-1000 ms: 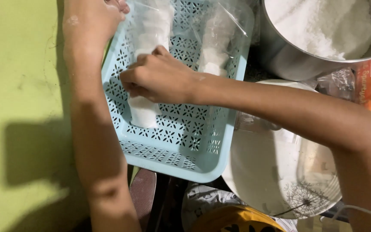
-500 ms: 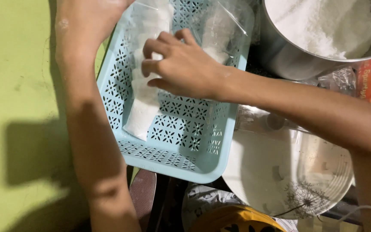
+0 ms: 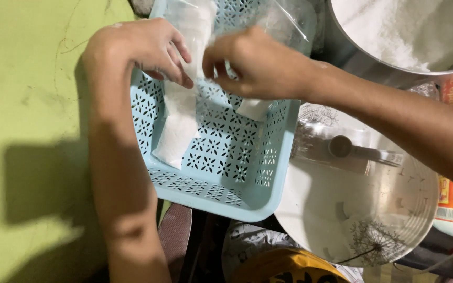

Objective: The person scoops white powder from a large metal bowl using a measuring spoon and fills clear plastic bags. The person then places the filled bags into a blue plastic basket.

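In basket (image 3: 221,196), bag (image 3: 182,112) lengthwise, near-to-far.

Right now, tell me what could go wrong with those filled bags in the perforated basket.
1. The long clear plastic bag of white powder looks unsealed at the top, where the left hand and right hand pinch it; a slip could spill powder through the light blue perforated plastic basket.
2. The basket's near corner hangs past the green surface, so pressing there might tip it.
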